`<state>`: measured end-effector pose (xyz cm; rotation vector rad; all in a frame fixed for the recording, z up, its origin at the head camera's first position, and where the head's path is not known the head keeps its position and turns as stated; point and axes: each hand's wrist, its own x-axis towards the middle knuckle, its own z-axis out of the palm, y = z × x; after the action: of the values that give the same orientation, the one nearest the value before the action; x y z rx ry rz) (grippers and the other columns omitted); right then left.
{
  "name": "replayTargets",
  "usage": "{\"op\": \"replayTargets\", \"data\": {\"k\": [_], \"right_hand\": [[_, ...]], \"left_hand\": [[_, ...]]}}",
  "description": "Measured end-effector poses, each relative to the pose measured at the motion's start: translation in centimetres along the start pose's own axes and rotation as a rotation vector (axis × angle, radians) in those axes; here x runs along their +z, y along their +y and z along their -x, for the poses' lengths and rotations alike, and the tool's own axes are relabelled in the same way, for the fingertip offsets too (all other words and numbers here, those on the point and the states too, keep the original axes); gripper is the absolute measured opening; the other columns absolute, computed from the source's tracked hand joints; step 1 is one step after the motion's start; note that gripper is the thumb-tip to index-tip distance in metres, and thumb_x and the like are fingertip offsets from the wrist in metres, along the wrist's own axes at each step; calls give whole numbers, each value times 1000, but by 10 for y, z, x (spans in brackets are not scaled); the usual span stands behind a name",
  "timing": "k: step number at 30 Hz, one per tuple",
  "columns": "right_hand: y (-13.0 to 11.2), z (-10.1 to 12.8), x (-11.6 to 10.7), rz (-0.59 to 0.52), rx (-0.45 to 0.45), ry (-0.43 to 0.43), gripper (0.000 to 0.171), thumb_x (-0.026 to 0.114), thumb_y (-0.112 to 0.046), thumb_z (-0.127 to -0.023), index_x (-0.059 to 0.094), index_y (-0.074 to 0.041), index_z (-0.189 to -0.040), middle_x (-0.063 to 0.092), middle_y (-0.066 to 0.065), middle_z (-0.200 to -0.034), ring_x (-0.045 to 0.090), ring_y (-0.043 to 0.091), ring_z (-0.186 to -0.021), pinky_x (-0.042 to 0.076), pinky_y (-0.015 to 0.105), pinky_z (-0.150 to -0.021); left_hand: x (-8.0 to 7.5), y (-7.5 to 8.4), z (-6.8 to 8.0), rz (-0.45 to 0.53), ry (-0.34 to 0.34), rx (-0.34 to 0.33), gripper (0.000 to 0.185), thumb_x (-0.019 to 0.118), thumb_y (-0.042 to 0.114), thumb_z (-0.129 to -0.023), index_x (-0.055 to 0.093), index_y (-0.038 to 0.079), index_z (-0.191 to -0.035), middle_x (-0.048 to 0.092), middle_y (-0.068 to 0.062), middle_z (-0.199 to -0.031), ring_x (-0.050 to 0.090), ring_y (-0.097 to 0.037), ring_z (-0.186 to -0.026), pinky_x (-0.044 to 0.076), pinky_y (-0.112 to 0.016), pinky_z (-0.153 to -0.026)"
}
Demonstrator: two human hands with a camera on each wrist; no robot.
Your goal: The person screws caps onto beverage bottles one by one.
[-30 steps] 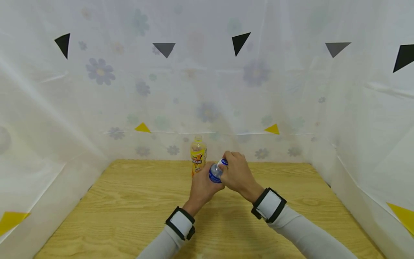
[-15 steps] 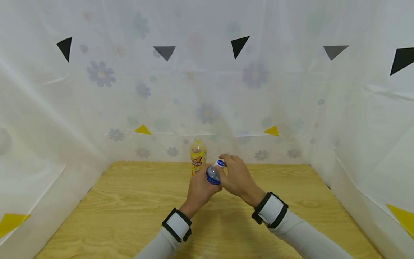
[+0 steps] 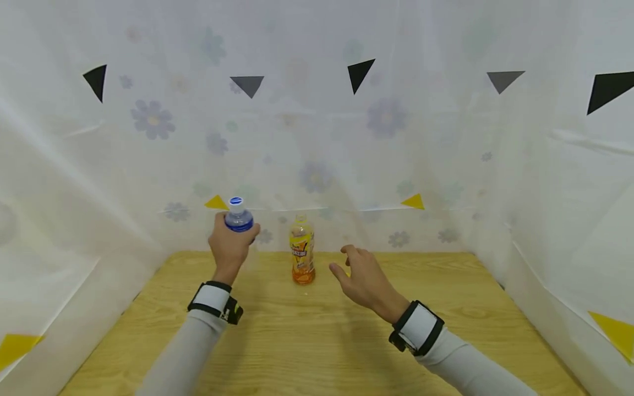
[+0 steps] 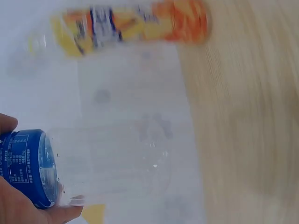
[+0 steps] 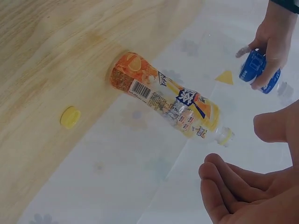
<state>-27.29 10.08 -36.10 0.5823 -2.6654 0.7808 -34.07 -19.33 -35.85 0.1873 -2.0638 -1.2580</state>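
Note:
My left hand (image 3: 231, 237) grips a clear water bottle (image 3: 238, 216) with a blue label and a white-and-blue cap, holding it upright above the table's far left part. The left wrist view shows the same water bottle (image 4: 98, 170) with my fingers (image 4: 16, 207) round its label. An orange drink bottle (image 3: 302, 250) stands uncapped on the wooden table (image 3: 322, 341) between my hands. My right hand (image 3: 348, 265) hovers just right of it, fingers relaxed and empty. In the right wrist view the orange drink bottle (image 5: 163, 100) has a yellow cap (image 5: 70, 116) lying on the table near its base.
White sheeting printed with pale flowers and triangles (image 3: 317, 137) walls in the table at the back and on both sides. Bare wood lies in front of the hands.
Both hands were together on the water bottle, the right one at its cap. The right hand has let go and opened; the left has carried the bottle up and to the left.

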Motion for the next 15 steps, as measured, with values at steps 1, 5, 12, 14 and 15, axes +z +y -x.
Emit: {"op": "replayTargets", "data": {"k": [1,5,12,14,15], "right_hand": [[1,0,0,2,-3,2,46,62,-32,-102,57,2,-132,66,16,-107,64,31,-98,53,47,-82],[4,1,2,5,1,-6,42,64,-28,-101,59,2,-130,67,14,-103,64,30,-94,53,46,-78],[6,3,5,5,26,-45,40,63,-25,-101,59,1,-130,65,11,-102,63,25,-91,53,40,-74],[7,3,5,10,24,-45,39,63,-26,-101,59,1,-130,65,11,-102,63,24,-90,52,39,-73],[7,3,5,12,23,-44,39,63,-25,-101,59,1,-130,65,11,-102,63,24,-90,52,40,-73]], "left_hand": [[-5,-6,-7,-7,25,-25,68,83,28,-81,50,6,-137,64,-23,-127,65,-42,-114,54,-57,-89],[-15,-33,-24,-30,93,-125,70,81,26,-83,47,6,-141,60,-24,-134,59,-44,-122,50,-60,-97],[-14,-67,-20,-43,93,-234,73,81,22,-82,44,3,-142,57,-26,-137,52,-47,-127,46,-62,-102],[-12,-72,-17,-42,91,-234,73,81,22,-82,44,2,-141,57,-27,-137,51,-48,-127,45,-63,-102],[-11,-73,-16,-40,89,-234,73,81,21,-82,44,1,-142,57,-28,-137,52,-49,-127,45,-64,-102]]}}
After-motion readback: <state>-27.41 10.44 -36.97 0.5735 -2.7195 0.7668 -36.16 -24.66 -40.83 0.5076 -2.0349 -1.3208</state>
